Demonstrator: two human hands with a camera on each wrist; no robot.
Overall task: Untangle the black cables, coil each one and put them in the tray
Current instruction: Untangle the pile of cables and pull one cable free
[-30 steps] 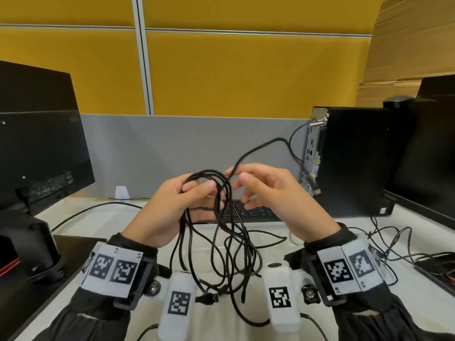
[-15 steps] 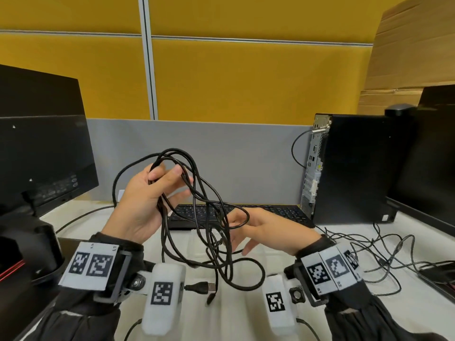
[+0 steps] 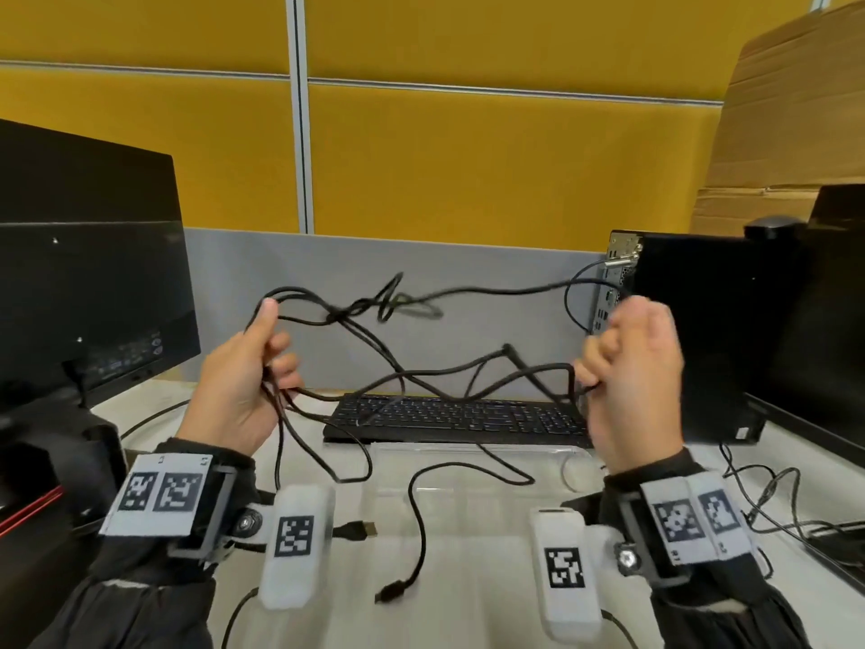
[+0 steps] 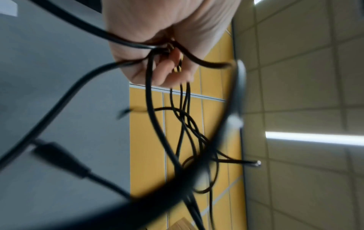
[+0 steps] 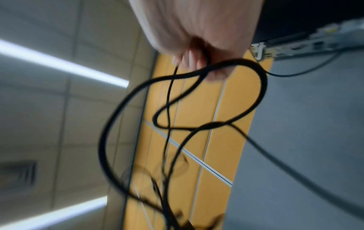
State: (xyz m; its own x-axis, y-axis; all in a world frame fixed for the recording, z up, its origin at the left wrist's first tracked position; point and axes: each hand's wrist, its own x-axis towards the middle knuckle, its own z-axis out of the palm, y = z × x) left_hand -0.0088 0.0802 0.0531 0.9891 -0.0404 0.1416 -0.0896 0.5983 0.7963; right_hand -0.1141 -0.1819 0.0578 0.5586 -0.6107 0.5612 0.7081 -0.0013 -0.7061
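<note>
Tangled black cables point(image 3: 398, 372) stretch in the air between my two hands above the keyboard. My left hand point(image 3: 255, 367) grips a bundle of several strands, fingers curled round them point(image 4: 157, 51). My right hand point(image 3: 627, 363) is a fist that holds strands at the other end point(image 5: 199, 68). A knot point(image 3: 384, 304) sits in the upper strand, blurred. Loose ends hang down to a clear plastic tray point(image 3: 472, 498) on the desk, with one plug point(image 3: 391, 592) near the front and another plug point(image 3: 358, 529) by my left wrist.
A black keyboard point(image 3: 458, 416) lies behind the tray. A monitor point(image 3: 89, 283) stands at the left, a black PC tower point(image 3: 692, 334) at the right with its own cable plugged in. More thin cables point(image 3: 767, 489) lie at the right edge.
My hands have pulled apart sideways, the right one rising and closing into a fist on the strands. The hanging tangle is now stretched wide between them.
</note>
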